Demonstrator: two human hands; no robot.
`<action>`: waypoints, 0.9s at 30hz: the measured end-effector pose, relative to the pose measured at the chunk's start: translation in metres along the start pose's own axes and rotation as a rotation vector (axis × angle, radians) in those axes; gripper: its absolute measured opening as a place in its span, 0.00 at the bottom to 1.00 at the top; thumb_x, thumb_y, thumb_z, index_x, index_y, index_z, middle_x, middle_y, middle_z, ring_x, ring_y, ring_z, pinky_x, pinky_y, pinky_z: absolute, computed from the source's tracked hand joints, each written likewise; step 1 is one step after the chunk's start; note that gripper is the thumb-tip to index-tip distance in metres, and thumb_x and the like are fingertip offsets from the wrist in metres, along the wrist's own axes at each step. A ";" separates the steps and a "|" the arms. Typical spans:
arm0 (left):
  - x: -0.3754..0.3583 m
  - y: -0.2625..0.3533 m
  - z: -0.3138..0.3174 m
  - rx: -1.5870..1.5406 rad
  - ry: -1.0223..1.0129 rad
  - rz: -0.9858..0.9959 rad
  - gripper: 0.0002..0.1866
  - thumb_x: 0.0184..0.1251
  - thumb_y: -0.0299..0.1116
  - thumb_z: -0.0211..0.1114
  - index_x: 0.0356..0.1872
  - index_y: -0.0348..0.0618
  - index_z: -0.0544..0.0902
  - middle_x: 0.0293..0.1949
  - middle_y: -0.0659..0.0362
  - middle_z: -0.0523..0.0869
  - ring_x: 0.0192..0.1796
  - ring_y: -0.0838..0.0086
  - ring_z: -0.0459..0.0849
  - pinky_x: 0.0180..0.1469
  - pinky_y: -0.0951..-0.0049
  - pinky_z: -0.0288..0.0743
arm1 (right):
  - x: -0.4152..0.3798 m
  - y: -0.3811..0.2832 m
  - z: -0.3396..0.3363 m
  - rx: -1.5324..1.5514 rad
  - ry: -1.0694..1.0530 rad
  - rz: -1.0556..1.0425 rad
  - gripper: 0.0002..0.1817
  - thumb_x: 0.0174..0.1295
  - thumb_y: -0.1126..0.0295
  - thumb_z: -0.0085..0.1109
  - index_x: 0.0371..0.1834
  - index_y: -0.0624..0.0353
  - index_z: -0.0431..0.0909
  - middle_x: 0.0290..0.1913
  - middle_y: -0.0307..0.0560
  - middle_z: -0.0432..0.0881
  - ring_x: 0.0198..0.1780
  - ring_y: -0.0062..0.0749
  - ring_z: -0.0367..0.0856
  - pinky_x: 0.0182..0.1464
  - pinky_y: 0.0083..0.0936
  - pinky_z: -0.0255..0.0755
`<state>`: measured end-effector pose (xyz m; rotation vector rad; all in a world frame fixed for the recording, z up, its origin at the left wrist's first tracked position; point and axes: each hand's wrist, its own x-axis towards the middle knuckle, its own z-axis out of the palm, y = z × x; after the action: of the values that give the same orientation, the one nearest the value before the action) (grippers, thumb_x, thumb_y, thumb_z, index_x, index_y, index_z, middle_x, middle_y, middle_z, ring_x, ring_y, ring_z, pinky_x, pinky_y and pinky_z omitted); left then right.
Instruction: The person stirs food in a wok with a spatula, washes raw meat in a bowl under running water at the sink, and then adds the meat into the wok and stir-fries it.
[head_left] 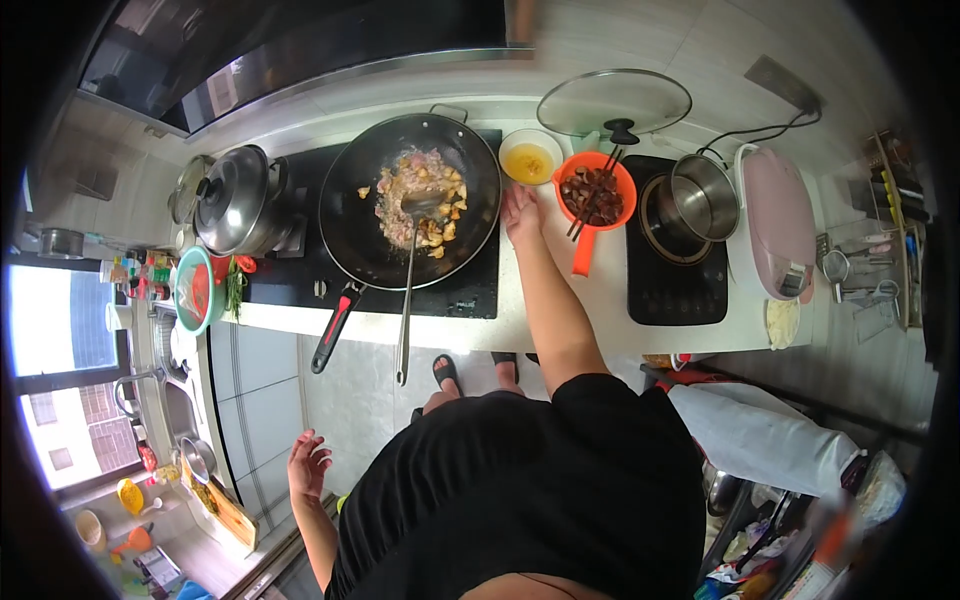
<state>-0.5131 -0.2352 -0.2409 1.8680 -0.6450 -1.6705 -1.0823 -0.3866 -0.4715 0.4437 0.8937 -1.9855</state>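
Note:
My right hand (520,213) reaches over the counter with its fingers stretched out, right at the near edge of a white bowl (531,156) of yellow liquid. Beside it, an orange strainer (584,240) holds dark sliced pieces, with dark chopsticks (606,190) laid across. To the left of that hand stands a large black wok (350,215) with minced meat and browned pieces inside. A metal spatula (408,310) rests in the wok, its handle sticking out over the front. My left hand (308,465) hangs low beside my body, empty, fingers apart and slightly bent.
A lidded steel pot (232,205) sits left of the wok, near a green basin (190,288). Behind the strainer leans a glass lid (620,95). On the right are a steel saucepan (706,198) on a small cooktop (680,295) and a pink appliance (778,220).

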 end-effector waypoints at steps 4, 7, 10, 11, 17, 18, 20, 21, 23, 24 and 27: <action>-0.002 0.000 -0.001 -0.013 0.009 0.001 0.13 0.65 0.34 0.58 0.49 0.46 0.76 0.38 0.60 0.81 0.32 0.72 0.79 0.32 0.76 0.73 | 0.001 -0.009 0.006 0.095 -0.043 0.011 0.19 0.74 0.59 0.37 0.67 0.40 0.59 0.69 0.35 0.67 0.66 0.39 0.68 0.59 0.36 0.65; -0.003 0.004 0.007 -0.019 0.020 0.011 0.13 0.65 0.34 0.59 0.49 0.45 0.76 0.38 0.60 0.81 0.32 0.72 0.79 0.32 0.76 0.72 | -0.002 -0.003 -0.007 0.052 -0.027 -0.008 0.20 0.74 0.60 0.39 0.66 0.47 0.62 0.70 0.41 0.65 0.67 0.42 0.67 0.63 0.36 0.62; 0.004 0.011 0.016 0.009 0.009 0.074 0.12 0.65 0.34 0.60 0.49 0.46 0.76 0.38 0.61 0.81 0.32 0.74 0.79 0.33 0.76 0.72 | -0.029 -0.004 -0.036 -0.089 -0.040 0.022 0.21 0.72 0.60 0.42 0.66 0.52 0.62 0.68 0.47 0.67 0.66 0.42 0.68 0.65 0.36 0.62; 0.010 0.014 0.020 0.035 0.020 0.119 0.12 0.65 0.35 0.60 0.49 0.46 0.76 0.38 0.62 0.81 0.33 0.75 0.79 0.34 0.76 0.72 | -0.049 -0.003 -0.046 -0.146 -0.052 0.034 0.21 0.72 0.60 0.43 0.65 0.53 0.63 0.67 0.49 0.68 0.65 0.41 0.68 0.65 0.35 0.62; 0.081 0.043 0.052 0.590 0.038 0.729 0.27 0.60 0.36 0.67 0.60 0.43 0.71 0.51 0.58 0.76 0.50 0.71 0.74 0.49 0.71 0.71 | -0.205 0.007 -0.025 -0.877 -0.298 -0.451 0.21 0.63 0.57 0.58 0.50 0.58 0.64 0.42 0.45 0.75 0.45 0.30 0.77 0.45 0.26 0.72; 0.082 0.055 0.071 0.750 0.044 0.818 0.30 0.58 0.36 0.69 0.62 0.44 0.70 0.54 0.57 0.75 0.54 0.68 0.73 0.51 0.69 0.71 | -0.238 0.009 -0.002 -1.060 -0.387 -0.377 0.27 0.60 0.53 0.62 0.50 0.59 0.61 0.40 0.46 0.74 0.43 0.31 0.77 0.43 0.26 0.73; 0.103 0.066 0.094 0.843 -0.140 0.923 0.33 0.56 0.37 0.71 0.63 0.48 0.69 0.55 0.54 0.76 0.52 0.66 0.76 0.52 0.68 0.71 | -0.283 0.017 0.036 -1.473 -0.473 -0.199 0.37 0.55 0.47 0.65 0.54 0.61 0.56 0.42 0.52 0.75 0.43 0.34 0.78 0.45 0.28 0.72; 0.098 0.077 0.108 0.875 -0.241 0.803 0.33 0.56 0.36 0.71 0.64 0.49 0.69 0.53 0.51 0.78 0.49 0.64 0.78 0.51 0.67 0.72 | -0.280 0.036 0.030 -1.650 -0.532 -0.293 0.42 0.51 0.45 0.68 0.55 0.61 0.54 0.44 0.56 0.75 0.41 0.39 0.80 0.44 0.31 0.73; 0.098 0.086 0.122 0.937 -0.350 0.680 0.33 0.56 0.35 0.70 0.65 0.51 0.68 0.48 0.48 0.81 0.43 0.61 0.81 0.49 0.67 0.73 | -0.288 0.053 0.035 -1.735 -0.616 -0.249 0.40 0.51 0.50 0.69 0.55 0.58 0.53 0.41 0.58 0.79 0.39 0.50 0.82 0.44 0.38 0.74; 0.106 0.082 0.121 0.972 -0.357 0.682 0.33 0.57 0.34 0.70 0.65 0.51 0.67 0.44 0.47 0.83 0.40 0.60 0.82 0.48 0.67 0.74 | -0.289 0.058 0.039 -1.741 -0.618 -0.128 0.39 0.51 0.53 0.69 0.55 0.58 0.52 0.39 0.58 0.80 0.39 0.53 0.82 0.44 0.40 0.74; 0.131 0.050 0.116 0.909 -0.373 1.058 0.36 0.58 0.33 0.67 0.69 0.57 0.64 0.36 0.42 0.84 0.41 0.49 0.84 0.45 0.59 0.75 | -0.293 0.062 0.046 -1.850 -0.520 -0.119 0.37 0.56 0.65 0.59 0.64 0.58 0.46 0.38 0.64 0.81 0.42 0.59 0.81 0.46 0.46 0.73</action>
<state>-0.6128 -0.3698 -0.3119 1.1689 -2.3260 -0.9976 -0.8695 -0.2715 -0.2884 -1.1047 1.8629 -0.5866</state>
